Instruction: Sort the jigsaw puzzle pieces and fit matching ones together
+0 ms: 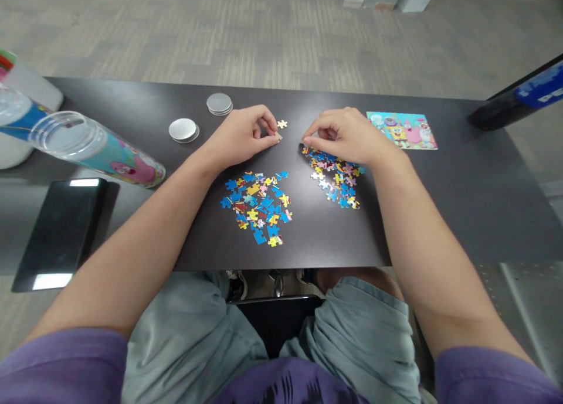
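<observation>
Between the thumb and fingers of my left hand (246,133) is a small jigsaw puzzle piece (278,136), its plain tan back showing. Another tan-backed piece (282,124) lies just beyond those fingertips. My right hand (341,133) is closed in a pinch at the upper edge of the right pile of puzzle pieces (336,181), which it partly covers. A small dark spot shows at its fingertips, and I cannot make out what they hold. A second pile of colourful pieces (257,204), mostly blue and yellow, lies nearer me, below my left hand.
A cartoon picture card (404,130) lies right of my right hand. Two stacks of round silvery lids (183,129) (219,103) sit beyond my left forearm. Clear cartoon-printed tubes (101,152) and a black tablet (61,228) are at left. A dark bottle (505,108) stands far right.
</observation>
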`<state>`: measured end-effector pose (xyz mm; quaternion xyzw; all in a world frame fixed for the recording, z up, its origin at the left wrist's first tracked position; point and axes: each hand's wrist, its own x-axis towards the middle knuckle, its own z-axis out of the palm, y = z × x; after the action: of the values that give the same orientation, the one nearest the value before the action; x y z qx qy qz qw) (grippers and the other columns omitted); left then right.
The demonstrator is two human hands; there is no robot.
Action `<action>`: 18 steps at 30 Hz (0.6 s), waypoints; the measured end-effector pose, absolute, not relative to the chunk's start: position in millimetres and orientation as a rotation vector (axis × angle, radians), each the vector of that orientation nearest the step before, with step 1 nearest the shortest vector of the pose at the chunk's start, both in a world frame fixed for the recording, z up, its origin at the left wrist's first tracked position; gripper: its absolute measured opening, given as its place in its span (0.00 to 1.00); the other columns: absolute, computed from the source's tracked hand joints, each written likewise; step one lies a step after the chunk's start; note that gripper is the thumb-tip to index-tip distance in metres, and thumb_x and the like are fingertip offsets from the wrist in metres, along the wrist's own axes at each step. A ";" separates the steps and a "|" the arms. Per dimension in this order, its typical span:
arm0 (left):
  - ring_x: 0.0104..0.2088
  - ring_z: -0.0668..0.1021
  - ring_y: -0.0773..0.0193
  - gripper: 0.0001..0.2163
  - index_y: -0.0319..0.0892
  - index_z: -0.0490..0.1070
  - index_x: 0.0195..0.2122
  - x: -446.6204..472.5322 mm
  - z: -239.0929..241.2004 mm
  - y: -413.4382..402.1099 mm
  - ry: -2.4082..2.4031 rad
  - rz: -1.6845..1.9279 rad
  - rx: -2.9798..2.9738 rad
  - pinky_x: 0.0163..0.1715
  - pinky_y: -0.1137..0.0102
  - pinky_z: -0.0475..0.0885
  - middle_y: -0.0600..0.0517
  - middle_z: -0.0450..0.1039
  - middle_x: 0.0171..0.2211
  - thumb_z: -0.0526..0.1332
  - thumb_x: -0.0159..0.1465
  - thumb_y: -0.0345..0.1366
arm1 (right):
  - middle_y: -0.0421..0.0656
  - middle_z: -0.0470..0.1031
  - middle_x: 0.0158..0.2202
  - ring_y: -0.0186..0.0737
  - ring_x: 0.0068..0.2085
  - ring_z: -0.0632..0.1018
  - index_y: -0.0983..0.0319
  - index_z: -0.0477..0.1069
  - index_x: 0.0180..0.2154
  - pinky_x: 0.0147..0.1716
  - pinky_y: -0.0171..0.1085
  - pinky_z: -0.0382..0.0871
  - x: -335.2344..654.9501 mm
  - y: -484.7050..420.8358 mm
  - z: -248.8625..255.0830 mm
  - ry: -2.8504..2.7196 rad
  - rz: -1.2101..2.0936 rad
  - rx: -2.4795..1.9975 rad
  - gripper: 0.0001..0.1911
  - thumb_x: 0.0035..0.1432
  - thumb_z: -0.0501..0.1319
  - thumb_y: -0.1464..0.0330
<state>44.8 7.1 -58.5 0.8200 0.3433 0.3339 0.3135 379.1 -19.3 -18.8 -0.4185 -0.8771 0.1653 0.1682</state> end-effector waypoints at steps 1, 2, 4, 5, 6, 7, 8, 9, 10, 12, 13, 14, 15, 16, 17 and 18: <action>0.30 0.74 0.60 0.11 0.49 0.84 0.47 46.3 -56.4 5.0 0.881 0.883 2.150 0.35 0.58 0.69 0.56 0.75 0.32 0.79 0.70 0.46 | 0.43 0.84 0.39 0.45 0.37 0.76 0.54 0.94 0.51 0.45 0.49 0.68 379.2 -18.9 -19.3 -2.498 0.473 -1.191 0.15 0.81 0.71 0.54; 0.30 0.74 0.60 0.10 0.49 0.84 0.46 47.6 -54.5 3.1 0.853 0.876 2.144 0.35 0.59 0.67 0.56 0.76 0.32 0.79 0.69 0.45 | 0.43 0.84 0.39 0.45 0.37 0.76 0.53 0.94 0.51 0.45 0.49 0.68 379.3 -18.5 -19.8 -2.504 0.479 -1.189 0.15 0.81 0.71 0.54; 0.31 0.76 0.61 0.10 0.48 0.85 0.47 48.8 -51.0 0.8 0.783 0.824 2.148 0.34 0.60 0.67 0.55 0.82 0.35 0.77 0.68 0.43 | 0.43 0.84 0.39 0.45 0.37 0.76 0.53 0.94 0.51 0.46 0.49 0.68 379.5 -17.9 -20.8 -2.511 0.491 -1.187 0.14 0.80 0.71 0.54; 0.33 0.77 0.61 0.11 0.47 0.86 0.48 48.7 -49.7 0.4 0.744 0.785 2.153 0.35 0.61 0.69 0.54 0.85 0.39 0.77 0.66 0.41 | 0.43 0.84 0.39 0.45 0.37 0.76 0.53 0.94 0.51 0.46 0.49 0.68 379.6 -17.6 -21.2 -2.505 0.488 -1.187 0.14 0.80 0.71 0.54; 0.34 0.78 0.61 0.13 0.47 0.86 0.51 48.3 -49.0 0.4 0.713 0.749 2.153 0.36 0.62 0.70 0.52 0.88 0.43 0.76 0.65 0.40 | 0.43 0.84 0.39 0.45 0.37 0.76 0.53 0.94 0.51 0.46 0.49 0.68 379.7 -17.4 -21.7 -2.495 0.481 -1.187 0.14 0.80 0.71 0.54; 0.35 0.79 0.60 0.15 0.46 0.86 0.53 47.8 -49.1 0.9 0.697 0.719 2.153 0.37 0.62 0.72 0.51 0.89 0.46 0.75 0.65 0.39 | 0.43 0.84 0.39 0.46 0.38 0.77 0.53 0.93 0.51 0.46 0.49 0.68 379.8 -17.1 -22.2 -2.485 0.470 -1.186 0.14 0.80 0.71 0.54; 0.36 0.80 0.59 0.16 0.46 0.86 0.55 47.5 -50.0 1.6 0.705 0.703 2.156 0.38 0.61 0.74 0.50 0.90 0.47 0.74 0.66 0.38 | 0.43 0.84 0.39 0.47 0.39 0.78 0.53 0.93 0.51 0.47 0.49 0.69 379.8 -16.9 -22.7 -2.475 0.457 -1.185 0.14 0.80 0.70 0.55; 0.36 0.80 0.58 0.16 0.46 0.86 0.57 47.6 -51.7 2.3 0.741 0.709 2.172 0.40 0.60 0.76 0.50 0.89 0.46 0.73 0.68 0.38 | 0.43 0.84 0.40 0.47 0.39 0.78 0.53 0.93 0.52 0.47 0.49 0.69 379.7 -16.7 -23.2 -2.467 0.444 -1.184 0.14 0.80 0.70 0.55; 0.37 0.81 0.56 0.15 0.45 0.86 0.58 48.2 -54.1 2.7 0.797 0.737 2.218 0.43 0.58 0.78 0.49 0.88 0.47 0.72 0.71 0.38 | 0.43 0.85 0.40 0.48 0.40 0.79 0.53 0.92 0.54 0.48 0.49 0.69 379.6 -16.5 -23.7 -2.463 0.432 -1.185 0.15 0.80 0.69 0.55; 0.49 0.84 0.48 0.15 0.45 0.87 0.63 50.9 -59.6 2.3 0.936 0.820 2.383 0.56 0.51 0.83 0.43 0.86 0.55 0.71 0.78 0.40 | 0.43 0.84 0.41 0.48 0.40 0.79 0.53 0.91 0.56 0.49 0.50 0.69 379.2 -16.3 -24.7 -2.464 0.405 -1.190 0.14 0.80 0.70 0.56; 0.57 0.84 0.42 0.17 0.45 0.86 0.66 52.6 -62.0 1.4 1.005 0.856 2.467 0.65 0.45 0.82 0.39 0.84 0.62 0.71 0.80 0.42 | 0.43 0.83 0.41 0.48 0.40 0.79 0.53 0.91 0.57 0.50 0.50 0.69 379.1 -16.3 -25.2 -2.466 0.390 -1.190 0.14 0.80 0.70 0.56; 0.66 0.81 0.36 0.20 0.46 0.85 0.71 54.3 -63.8 0.0 1.065 0.868 2.532 0.72 0.40 0.79 0.36 0.81 0.68 0.71 0.81 0.43 | 0.43 0.83 0.41 0.47 0.40 0.78 0.53 0.91 0.57 0.50 0.51 0.69 378.9 -16.3 -25.7 -2.471 0.379 -1.188 0.14 0.80 0.71 0.56; 0.72 0.77 0.31 0.23 0.46 0.83 0.74 55.5 -64.8 -1.5 1.108 0.848 2.572 0.76 0.35 0.76 0.35 0.77 0.73 0.73 0.82 0.45 | 0.43 0.83 0.41 0.47 0.39 0.78 0.53 0.91 0.58 0.51 0.51 0.68 378.9 -16.4 -26.1 -2.475 0.372 -1.185 0.14 0.80 0.71 0.56; 0.76 0.74 0.28 0.26 0.47 0.82 0.77 55.9 -64.7 -2.9 1.135 0.800 2.588 0.77 0.32 0.73 0.34 0.75 0.77 0.74 0.81 0.47 | 0.43 0.83 0.41 0.47 0.39 0.78 0.53 0.90 0.58 0.51 0.51 0.68 378.8 -16.5 -26.5 -2.479 0.369 -1.183 0.14 0.80 0.71 0.56; 0.77 0.72 0.26 0.29 0.48 0.81 0.79 55.5 -63.7 -3.9 1.136 0.736 2.590 0.78 0.30 0.72 0.34 0.73 0.79 0.75 0.80 0.48 | 0.42 0.82 0.41 0.47 0.39 0.78 0.53 0.90 0.58 0.51 0.51 0.68 378.8 -16.7 -26.8 -2.482 0.373 -1.183 0.14 0.80 0.71 0.56; 0.77 0.72 0.25 0.31 0.49 0.80 0.81 54.0 -61.7 -4.4 1.113 0.669 2.589 0.78 0.29 0.71 0.35 0.73 0.80 0.76 0.79 0.50 | 0.42 0.82 0.41 0.48 0.40 0.78 0.53 0.90 0.58 0.51 0.51 0.68 378.8 -16.8 -27.0 -2.484 0.383 -1.187 0.14 0.80 0.71 0.55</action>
<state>54.0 -4.4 -61.7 0.8872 0.3813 0.2293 0.1222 378.8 -16.8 -27.0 -0.4200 -0.8791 0.1356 0.1799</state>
